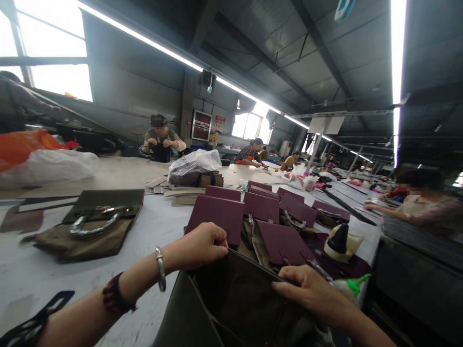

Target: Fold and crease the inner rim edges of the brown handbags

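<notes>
head: left hand [207, 246], right hand [311, 291] on dark bag [246, 291]

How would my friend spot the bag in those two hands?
Find the white table, then the purple bags on it. Nearer the camera is a dark green bag. Unlike the other green bag, lying at the left, this one is pinched along its edge by the left hand and right hand.

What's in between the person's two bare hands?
In the head view, the upper edge of an open, dark olive-green bag stretches between the bare left hand and bare right hand.
</notes>
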A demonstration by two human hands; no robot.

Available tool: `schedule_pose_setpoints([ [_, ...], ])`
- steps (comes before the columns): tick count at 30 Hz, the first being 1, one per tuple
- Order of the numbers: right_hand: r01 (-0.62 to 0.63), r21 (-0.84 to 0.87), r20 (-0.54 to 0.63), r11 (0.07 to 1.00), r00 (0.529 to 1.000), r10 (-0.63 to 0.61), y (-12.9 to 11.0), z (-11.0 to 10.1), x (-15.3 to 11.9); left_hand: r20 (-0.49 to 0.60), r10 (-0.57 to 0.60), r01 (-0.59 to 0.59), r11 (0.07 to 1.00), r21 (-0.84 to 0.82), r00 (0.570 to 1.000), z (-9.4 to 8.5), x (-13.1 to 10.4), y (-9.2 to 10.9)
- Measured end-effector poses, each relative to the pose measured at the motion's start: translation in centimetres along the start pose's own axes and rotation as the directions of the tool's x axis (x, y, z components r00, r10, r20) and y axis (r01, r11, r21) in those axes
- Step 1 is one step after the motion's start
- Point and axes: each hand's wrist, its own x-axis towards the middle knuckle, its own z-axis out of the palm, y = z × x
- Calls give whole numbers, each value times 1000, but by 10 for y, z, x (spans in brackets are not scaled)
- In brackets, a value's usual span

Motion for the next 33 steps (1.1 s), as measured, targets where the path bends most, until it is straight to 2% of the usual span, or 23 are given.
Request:
schedule_pose_setpoints([
  [3,41,-192,-29,980,998,-47,-7,-2,6,-9,4,-4,1000,-6,1000,0,-2,0],
  [6,62,-260,-19,964,997,-70,-11,-4,12,-13,8,-8,1000,-12,1000,0,-3,-1],
  [13,58,-128,58,990,997,-51,-17,-3,21,-7,9,-9,1000,-16,1000,-3,-5,-2],
  [23,51,-70,144,996,989,-40,-24,-3,29,5,0,1,1000,-20,1000,-5,-6,-2],
  [33,25,-39,153,999,988,-19,-31,1,39,8,-16,16,999,-41,1000,-6,-8,-2],
])
